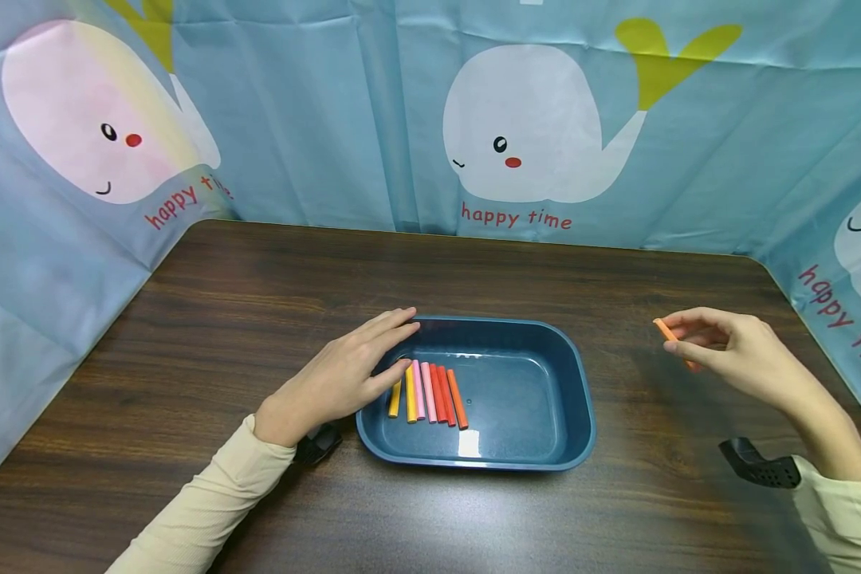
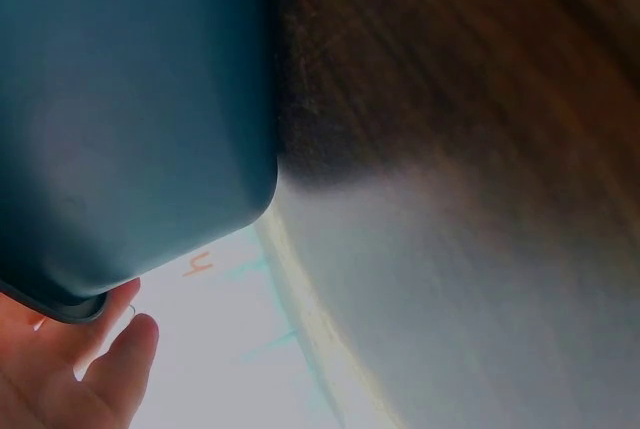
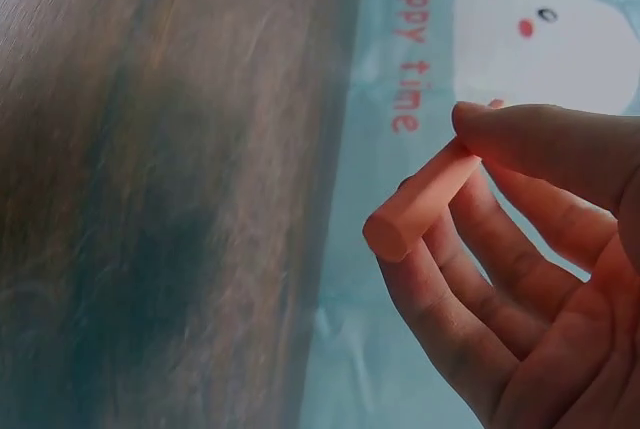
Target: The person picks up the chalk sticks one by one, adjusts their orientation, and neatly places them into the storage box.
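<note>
A dark blue plastic tray (image 1: 524, 399) stands on the table. In its left half several chalk-like sticks lie side by side: yellow (image 1: 411, 395), pink (image 1: 428, 392), red (image 1: 445, 396) and an orange one (image 1: 458, 399) at the row's right end. My left hand (image 1: 347, 375) rests at the tray's far left corner, fingers nearly straight along the rim, thumb over the yellow sticks. In the left wrist view its fingertips show beside the rim. Right of the tray, my right hand (image 1: 735, 355) pinches a light orange chalk stick (image 3: 425, 199) between thumb and fingers, above the table.
The dark wood table (image 1: 258, 319) reaches back to a light blue curtain (image 1: 316, 119) printed with whales, which also hangs at both sides. A black wrist camera (image 1: 760, 464) sits by the right wrist, another (image 1: 319, 444) under the left.
</note>
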Demonstrator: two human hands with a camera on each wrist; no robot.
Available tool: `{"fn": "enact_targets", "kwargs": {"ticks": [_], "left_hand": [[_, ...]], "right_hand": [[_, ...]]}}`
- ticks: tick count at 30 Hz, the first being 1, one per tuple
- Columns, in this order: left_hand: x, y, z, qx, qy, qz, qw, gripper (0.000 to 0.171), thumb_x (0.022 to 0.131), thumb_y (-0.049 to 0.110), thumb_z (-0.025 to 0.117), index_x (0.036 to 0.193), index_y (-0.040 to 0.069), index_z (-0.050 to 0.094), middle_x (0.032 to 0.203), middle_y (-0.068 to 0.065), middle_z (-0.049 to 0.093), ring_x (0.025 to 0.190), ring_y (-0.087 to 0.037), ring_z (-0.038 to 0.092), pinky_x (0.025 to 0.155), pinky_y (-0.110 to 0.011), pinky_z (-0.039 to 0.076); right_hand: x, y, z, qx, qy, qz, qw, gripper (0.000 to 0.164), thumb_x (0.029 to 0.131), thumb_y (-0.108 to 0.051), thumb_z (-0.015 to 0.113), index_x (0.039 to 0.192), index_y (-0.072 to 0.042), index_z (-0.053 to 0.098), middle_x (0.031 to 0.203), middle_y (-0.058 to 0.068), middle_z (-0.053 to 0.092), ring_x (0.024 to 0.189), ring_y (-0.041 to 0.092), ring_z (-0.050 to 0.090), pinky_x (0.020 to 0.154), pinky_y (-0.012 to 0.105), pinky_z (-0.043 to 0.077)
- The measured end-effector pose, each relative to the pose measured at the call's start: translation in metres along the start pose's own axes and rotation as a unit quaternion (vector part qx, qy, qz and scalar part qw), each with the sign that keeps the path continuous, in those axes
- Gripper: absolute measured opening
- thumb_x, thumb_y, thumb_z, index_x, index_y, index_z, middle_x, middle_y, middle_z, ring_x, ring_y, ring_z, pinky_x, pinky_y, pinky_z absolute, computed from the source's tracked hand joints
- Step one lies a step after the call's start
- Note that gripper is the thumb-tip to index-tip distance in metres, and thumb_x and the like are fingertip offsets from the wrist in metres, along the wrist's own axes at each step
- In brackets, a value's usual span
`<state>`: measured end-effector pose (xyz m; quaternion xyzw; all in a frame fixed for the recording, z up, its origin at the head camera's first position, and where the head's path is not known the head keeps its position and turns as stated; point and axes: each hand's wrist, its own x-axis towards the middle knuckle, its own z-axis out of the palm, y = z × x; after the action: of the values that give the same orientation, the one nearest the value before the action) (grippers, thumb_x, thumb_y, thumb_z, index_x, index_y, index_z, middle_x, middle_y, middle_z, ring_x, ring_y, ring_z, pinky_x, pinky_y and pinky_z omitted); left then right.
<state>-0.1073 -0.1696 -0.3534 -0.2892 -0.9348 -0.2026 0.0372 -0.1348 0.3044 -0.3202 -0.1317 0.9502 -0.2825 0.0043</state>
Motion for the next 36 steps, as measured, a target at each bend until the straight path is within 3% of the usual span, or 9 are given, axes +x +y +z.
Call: {"fn": "enact_targets", "kwargs": {"ticks": [8, 13, 20, 26, 36], "left_hand": [[0.000, 0.000, 0.000, 0.003, -0.002, 0.000, 1.0000, 0.056, 0.097, 0.031, 0.063, 0.146, 0.009, 0.049, 0.158, -0.007, 0.039, 0.145, -0.026, 0.039, 0.112, -0.049, 0.041], [0.000, 0.001, -0.001, 0.002, 0.000, 0.001, 1.0000, 0.056, 0.097, 0.031, 0.063, 0.146, 0.009, 0.049, 0.158, -0.007, 0.039, 0.145, -0.026, 0.040, 0.112, -0.049, 0.041], [0.000, 0.000, 0.000, 0.000, 0.003, 0.002, 1.0000, 0.057, 0.097, 0.031, 0.063, 0.148, 0.010, 0.047, 0.158, -0.007, 0.039, 0.145, -0.026, 0.039, 0.112, -0.049, 0.041], [-0.001, 0.000, 0.000, 0.000, 0.004, 0.004, 1.0000, 0.058, 0.097, 0.030, 0.063, 0.148, 0.009, 0.046, 0.158, -0.007, 0.039, 0.145, -0.027, 0.039, 0.112, -0.049, 0.040], [0.000, 0.000, 0.000, 0.008, 0.004, 0.006, 0.9999, 0.060, 0.097, 0.029, 0.064, 0.149, 0.007, 0.045, 0.158, -0.008, 0.040, 0.145, -0.026, 0.040, 0.113, -0.048, 0.040]], "right_hand": [[0.002, -0.016, 0.000, 0.015, 0.000, 0.006, 1.000, 0.034, 0.089, -0.018, 0.075, 0.120, -0.006, 0.066, 0.091, -0.003, 0.075, 0.078, -0.011, 0.064, 0.064, 0.014, 0.040], [0.003, -0.028, 0.002, 0.025, -0.001, 0.016, 1.000, 0.037, 0.090, -0.020, 0.074, 0.122, -0.006, 0.065, 0.093, -0.004, 0.075, 0.078, -0.011, 0.065, 0.064, 0.016, 0.040], [0.005, -0.045, 0.006, 0.063, 0.000, 0.014, 0.998, 0.037, 0.091, -0.020, 0.073, 0.124, -0.009, 0.064, 0.094, -0.019, 0.072, 0.080, -0.005, 0.069, 0.067, 0.017, 0.039], [0.007, -0.064, 0.011, 0.092, -0.011, 0.006, 0.996, 0.035, 0.092, -0.020, 0.072, 0.125, -0.011, 0.063, 0.089, -0.014, 0.073, 0.081, -0.002, 0.070, 0.065, 0.022, 0.037], [0.013, -0.094, 0.019, 0.124, -0.032, -0.024, 0.991, 0.035, 0.093, -0.023, 0.071, 0.125, -0.011, 0.063, 0.094, -0.004, 0.075, 0.083, 0.008, 0.073, 0.071, 0.021, 0.045]]}}
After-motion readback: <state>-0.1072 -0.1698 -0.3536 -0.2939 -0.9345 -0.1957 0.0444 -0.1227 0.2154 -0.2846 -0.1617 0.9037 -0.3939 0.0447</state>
